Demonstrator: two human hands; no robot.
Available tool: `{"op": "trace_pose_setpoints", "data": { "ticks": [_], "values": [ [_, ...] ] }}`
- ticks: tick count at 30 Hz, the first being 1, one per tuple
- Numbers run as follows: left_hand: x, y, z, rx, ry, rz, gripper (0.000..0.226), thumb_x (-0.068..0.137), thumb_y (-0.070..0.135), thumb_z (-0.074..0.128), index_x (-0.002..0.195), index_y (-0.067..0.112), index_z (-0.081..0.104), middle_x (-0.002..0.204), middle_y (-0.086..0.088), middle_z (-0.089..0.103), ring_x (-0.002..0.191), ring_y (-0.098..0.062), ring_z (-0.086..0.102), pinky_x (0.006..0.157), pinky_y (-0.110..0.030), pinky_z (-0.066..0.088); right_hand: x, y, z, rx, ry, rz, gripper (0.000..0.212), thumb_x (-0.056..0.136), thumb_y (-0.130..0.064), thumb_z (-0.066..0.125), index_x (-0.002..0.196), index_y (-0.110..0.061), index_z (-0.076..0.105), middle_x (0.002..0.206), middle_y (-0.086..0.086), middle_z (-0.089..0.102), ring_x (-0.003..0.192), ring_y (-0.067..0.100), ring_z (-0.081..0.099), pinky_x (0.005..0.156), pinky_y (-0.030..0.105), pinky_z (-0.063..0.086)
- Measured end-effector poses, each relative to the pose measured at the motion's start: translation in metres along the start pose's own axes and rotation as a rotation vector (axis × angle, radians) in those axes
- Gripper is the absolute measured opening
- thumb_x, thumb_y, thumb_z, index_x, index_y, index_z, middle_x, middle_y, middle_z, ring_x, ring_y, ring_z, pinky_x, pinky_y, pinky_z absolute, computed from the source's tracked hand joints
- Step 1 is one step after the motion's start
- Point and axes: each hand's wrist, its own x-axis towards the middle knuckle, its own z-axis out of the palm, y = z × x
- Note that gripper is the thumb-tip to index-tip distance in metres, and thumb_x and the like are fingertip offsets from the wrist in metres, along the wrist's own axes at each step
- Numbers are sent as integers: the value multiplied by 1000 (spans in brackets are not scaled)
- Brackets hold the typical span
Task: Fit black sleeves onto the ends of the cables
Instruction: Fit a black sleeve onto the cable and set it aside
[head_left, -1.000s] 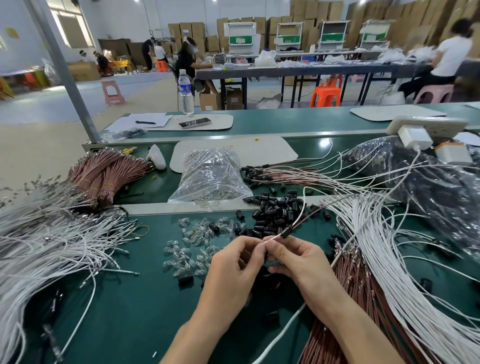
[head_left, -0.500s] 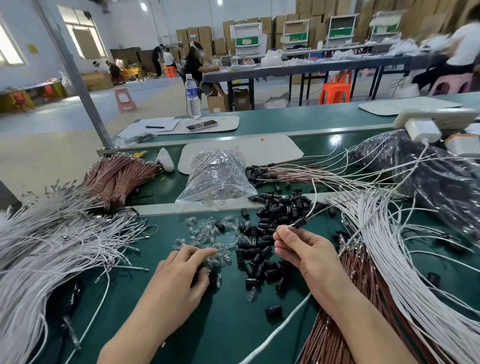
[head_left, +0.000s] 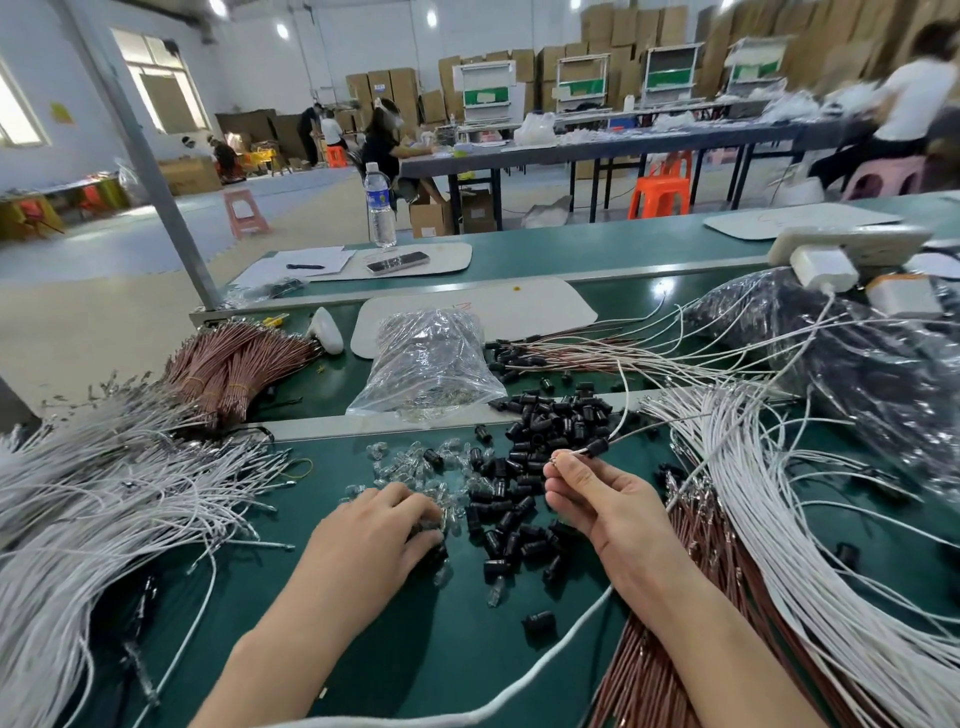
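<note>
My right hand (head_left: 602, 501) pinches the metal end of a white cable (head_left: 621, 410) between thumb and fingertips. A black sleeve (head_left: 597, 447) sits on that cable just behind the tip. My left hand (head_left: 379, 530) lies palm down to the left, its fingertips curled into a scatter of clear parts (head_left: 410, 465) beside the loose black sleeves (head_left: 511, 525). Whether it holds one is hidden. A bigger heap of black sleeves (head_left: 556, 418) lies beyond my hands.
White cables (head_left: 769, 499) and brown cables (head_left: 696, 613) fan out on my right. More white cables (head_left: 104, 499) pile up on the left, with a tied brown bundle (head_left: 234, 364) behind. A clear bag (head_left: 426, 364) and a dark bag (head_left: 862, 369) lie on the green belt (head_left: 467, 649).
My left hand let go of the cable end and moved down-left onto the clear parts. My right hand kept the cable and stayed about where it was.
</note>
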Motion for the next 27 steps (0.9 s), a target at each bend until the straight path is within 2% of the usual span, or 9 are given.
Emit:
{"op": "trace_pose_setpoints", "data": {
  "ticks": [4, 9, 11, 13, 14, 16, 19, 22, 27],
  "values": [
    [13, 7, -1, 22, 84, 78, 21, 105, 44, 44, 117, 36, 59, 117, 18, 55, 111, -7, 56, 87, -22, 41, -2, -3, 0, 25, -7, 19, 15, 77, -16, 75, 85, -5, 82, 90, 13, 76, 76, 16, 73, 64, 21, 60],
    [21, 4, 6, -51, 56, 112, 25, 106, 39, 46, 128, 34, 57, 123, 16, 55, 117, -8, 55, 91, -24, 44, 0, -5, -1, 54, -3, 20, 15, 76, -15, 74, 84, -5, 82, 89, 12, 76, 75, 15, 72, 63, 20, 60],
    [20, 3, 5, -7, 47, 139, 20, 104, 35, 52, 121, 29, 62, 114, 11, 60, 105, -10, 61, 81, -24, 50, 1, -5, -1, 56, -6, 22, 15, 77, -15, 74, 84, -5, 82, 89, 13, 76, 75, 15, 72, 64, 20, 60],
    [21, 2, 5, 101, 50, 224, 11, 90, 26, 77, 98, 24, 71, 89, 9, 62, 75, -7, 64, 57, -20, 52, 1, -5, -1, 61, -5, 26, 15, 77, -14, 74, 85, -4, 82, 90, 13, 76, 76, 15, 73, 64, 21, 61],
    [22, 1, 4, 149, 65, 276, 17, 80, 22, 86, 87, 23, 71, 80, 10, 61, 66, -6, 62, 50, -18, 50, 1, -5, -1, 63, -7, 28, 16, 77, -14, 74, 86, -4, 82, 90, 13, 76, 76, 15, 73, 64, 21, 61],
    [26, -3, 5, 130, 118, 313, 12, 87, 27, 80, 92, 23, 70, 83, 13, 63, 72, -6, 65, 55, -21, 52, 1, -5, -1, 65, -13, 32, 16, 77, -15, 74, 86, -5, 82, 90, 12, 76, 76, 15, 73, 64, 21, 61],
    [28, 0, 1, -292, 237, 120, 16, 102, 42, 50, 110, 31, 60, 93, 21, 66, 82, -2, 65, 71, -21, 53, 1, -6, -1, 80, -23, 43, 15, 77, -15, 74, 86, -6, 83, 90, 12, 76, 76, 15, 73, 64, 21, 60],
    [24, 31, -1, -895, 373, -46, 23, 96, 50, 51, 113, 41, 63, 96, 21, 73, 78, -12, 68, 70, -26, 56, 0, -7, -1, 115, -20, 61, 15, 77, -13, 73, 85, -5, 82, 90, 13, 76, 74, 15, 74, 62, 21, 61],
    [26, 81, 12, -1209, 499, -121, 11, 97, 38, 60, 101, 43, 70, 96, 13, 72, 88, -6, 66, 76, -18, 52, -2, -6, 1, 136, -42, 112, 13, 76, -16, 75, 84, -8, 82, 81, 7, 73, 67, 12, 70, 58, 22, 59]
  ]
}}
